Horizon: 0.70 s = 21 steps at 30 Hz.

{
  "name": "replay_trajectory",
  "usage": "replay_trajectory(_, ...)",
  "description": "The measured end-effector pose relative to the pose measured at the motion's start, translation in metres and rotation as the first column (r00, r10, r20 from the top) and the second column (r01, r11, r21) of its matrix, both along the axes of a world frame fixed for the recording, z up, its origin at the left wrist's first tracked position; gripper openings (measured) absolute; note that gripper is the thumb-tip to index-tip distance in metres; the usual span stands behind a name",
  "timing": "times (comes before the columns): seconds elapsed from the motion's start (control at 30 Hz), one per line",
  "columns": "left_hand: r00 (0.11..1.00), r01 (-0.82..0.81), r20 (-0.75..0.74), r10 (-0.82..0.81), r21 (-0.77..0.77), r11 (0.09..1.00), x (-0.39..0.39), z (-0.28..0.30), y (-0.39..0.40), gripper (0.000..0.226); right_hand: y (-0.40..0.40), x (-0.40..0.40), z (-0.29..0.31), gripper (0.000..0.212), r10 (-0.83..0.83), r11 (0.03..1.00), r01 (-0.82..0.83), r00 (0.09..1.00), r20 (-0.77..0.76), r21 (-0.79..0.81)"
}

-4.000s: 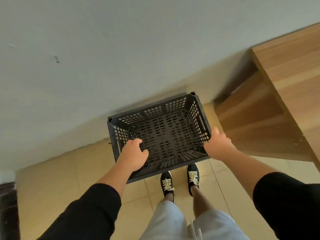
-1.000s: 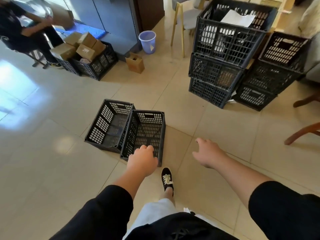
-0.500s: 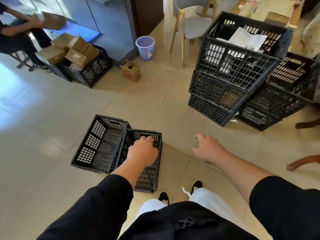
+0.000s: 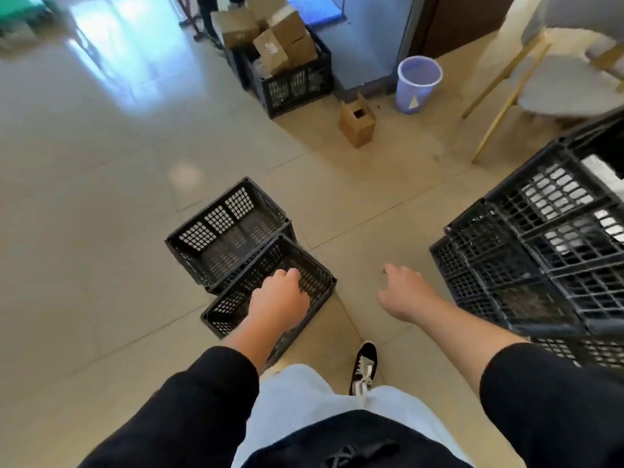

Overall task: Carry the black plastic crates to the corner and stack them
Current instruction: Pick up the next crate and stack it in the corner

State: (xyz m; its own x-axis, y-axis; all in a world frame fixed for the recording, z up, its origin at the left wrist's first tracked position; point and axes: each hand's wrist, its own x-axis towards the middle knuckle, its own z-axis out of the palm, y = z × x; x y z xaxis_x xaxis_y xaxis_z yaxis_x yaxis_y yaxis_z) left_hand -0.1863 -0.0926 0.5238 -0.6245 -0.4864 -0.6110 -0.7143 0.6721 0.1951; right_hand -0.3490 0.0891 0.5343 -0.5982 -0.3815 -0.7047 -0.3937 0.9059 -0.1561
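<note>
Two black crates (image 4: pixel 236 231) sit side by side and touching on the tile floor (image 4: pixel 84 197) in front of your shoe (image 4: pixel 364 368), and your left hand (image 4: pixel 278 298) hangs over the near crate (image 4: pixel 314 282) with its fingers curled down, but you cannot tell if it grips the crate. Your right hand (image 4: pixel 401 292) is loose and open over bare floor, holding nothing. A stack of bigger black crates (image 4: pixel 540 265) stands on your right, and a crate full of cardboard boxes (image 4: pixel 290 79) sits farther away near a blue bin (image 4: pixel 418 84).
</note>
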Motion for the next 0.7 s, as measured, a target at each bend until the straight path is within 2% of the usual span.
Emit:
replay_trajectory(0.23, 0.938, -0.347, 0.048, 0.344, 0.049, 0.937, 0.031, -0.025, -0.012, 0.041, -0.087, -0.023, -0.026, 0.055, 0.260, 0.964, -0.262, 0.965, 0.038, 0.045)
replay_trajectory(0.47, 0.838, -0.545, 0.083, 0.539, 0.094, 0.833, 0.061, -0.080, -0.042, 0.051, -0.165, -0.012, -0.076, 0.054, 0.317, 0.946, -0.321, 0.946, 0.061, 0.053)
replay_trajectory(0.7, 0.714, -0.700, 0.137, 0.686, 0.109, 0.706, 0.090, -0.141, -0.061, 0.044, -0.217, -0.014, -0.141, 0.047, 0.352, 0.933, -0.357, 0.931, 0.096, 0.038)
